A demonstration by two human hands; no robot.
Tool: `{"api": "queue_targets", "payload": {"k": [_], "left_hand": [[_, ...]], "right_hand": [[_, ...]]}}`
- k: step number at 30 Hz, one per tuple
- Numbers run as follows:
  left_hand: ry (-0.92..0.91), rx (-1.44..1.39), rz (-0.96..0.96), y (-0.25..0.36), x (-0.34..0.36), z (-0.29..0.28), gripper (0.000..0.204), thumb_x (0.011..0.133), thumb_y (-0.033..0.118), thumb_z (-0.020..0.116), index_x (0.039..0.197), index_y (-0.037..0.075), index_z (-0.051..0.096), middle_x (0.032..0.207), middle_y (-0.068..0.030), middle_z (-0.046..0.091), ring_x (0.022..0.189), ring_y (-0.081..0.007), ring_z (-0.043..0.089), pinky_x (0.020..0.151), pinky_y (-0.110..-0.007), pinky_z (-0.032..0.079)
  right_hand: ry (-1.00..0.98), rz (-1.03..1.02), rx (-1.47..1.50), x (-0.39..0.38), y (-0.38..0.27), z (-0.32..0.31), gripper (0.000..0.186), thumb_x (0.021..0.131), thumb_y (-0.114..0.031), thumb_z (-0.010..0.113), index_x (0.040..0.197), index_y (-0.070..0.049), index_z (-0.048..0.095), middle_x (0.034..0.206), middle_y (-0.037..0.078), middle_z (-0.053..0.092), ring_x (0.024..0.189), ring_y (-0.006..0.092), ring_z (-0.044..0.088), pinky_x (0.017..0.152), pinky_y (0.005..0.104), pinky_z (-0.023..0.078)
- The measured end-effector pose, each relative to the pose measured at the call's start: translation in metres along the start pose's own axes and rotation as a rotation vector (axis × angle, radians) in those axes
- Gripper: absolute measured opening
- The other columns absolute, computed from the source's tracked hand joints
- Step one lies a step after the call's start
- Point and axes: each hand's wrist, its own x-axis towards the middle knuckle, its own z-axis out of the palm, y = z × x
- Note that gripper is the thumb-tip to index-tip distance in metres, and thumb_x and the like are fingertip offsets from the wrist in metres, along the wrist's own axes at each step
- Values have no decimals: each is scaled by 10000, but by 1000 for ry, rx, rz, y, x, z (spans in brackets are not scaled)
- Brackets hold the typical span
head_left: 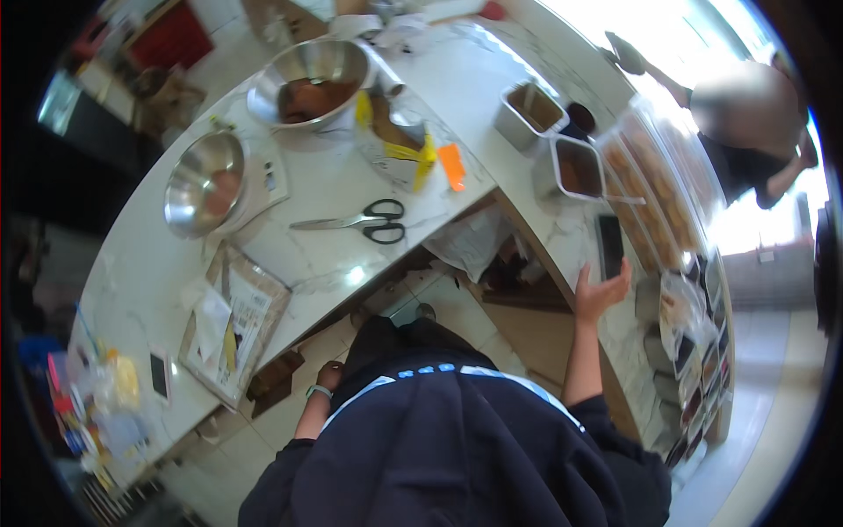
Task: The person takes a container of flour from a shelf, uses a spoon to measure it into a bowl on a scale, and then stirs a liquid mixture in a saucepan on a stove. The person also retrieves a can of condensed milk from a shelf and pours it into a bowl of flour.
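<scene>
My right hand [602,292] is at the right counter, thumb spread away from the fingers. Its fingertips are at the lower end of a black smartphone [609,241] that lies on the marble top; no grip around the phone shows. Hanging low beside my thigh, my left hand [331,375] wears a band at the wrist, and its fingers are too small and dark to make out. On the counter ahead lie black-handled scissors [373,221], blades pointing left. Beyond them an opened yellow and silver bag [397,145] stands beside an orange piece [451,167].
Two steel bowls [205,186] [312,83] hold brown contents; the nearer is on a white scale [268,180]. Metal tins [531,114] [571,167] and clear food boxes [654,189] line the right counter. A framed board [235,321] lies at left. A person [746,123] stands beyond the boxes.
</scene>
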Motion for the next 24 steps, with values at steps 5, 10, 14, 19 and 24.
{"api": "queue_targets", "payload": {"k": [5, 10, 14, 19, 24], "left_hand": [[17, 4, -115, 10, -37, 43, 334, 827, 318, 521, 980, 54, 656, 1047, -201, 622, 1000, -357, 582, 882, -399, 450], [113, 153, 33, 34, -41, 33, 319, 854, 301, 500, 977, 46, 647, 982, -222, 626, 954, -391, 578, 853, -421, 454], [108, 81, 324, 13, -38, 22, 271, 852, 270, 543, 946, 43, 657, 942, -191, 646, 910, -358, 612, 790, -394, 483], [25, 328, 332, -16, -36, 10, 111, 741, 114, 620, 773, 47, 703, 697, -145, 660, 678, -244, 667, 650, -344, 506], [-73, 341, 309, -16, -66, 39, 229, 773, 162, 672, 675, -40, 629, 572, -114, 605, 538, -169, 599, 514, -325, 465]], "right_hand": [[-313, -262, 510, -71, -46, -1, 627, 673, -81, 710, 1228, -3, 428, 1191, 157, 487, 1133, 343, 450, 962, 423, 326], [-1200, -177, 727, -161, -66, -13, 322, 752, 6, 584, 1070, -43, 583, 1042, 188, 618, 984, 313, 601, 812, 371, 471], [-1217, 163, 681, -219, -51, -52, 94, 743, -53, 643, 833, -32, 655, 779, 114, 674, 724, 248, 659, 683, 353, 511], [-1074, 656, 310, -298, 11, -132, 188, 809, -220, 605, 775, -46, 667, 716, 118, 656, 702, 278, 642, 694, 373, 500], [-925, 834, -278, -336, 146, -216, 340, 847, -335, 547, 1061, -75, 592, 1152, 155, 549, 1050, 318, 512, 939, 502, 345]]}}
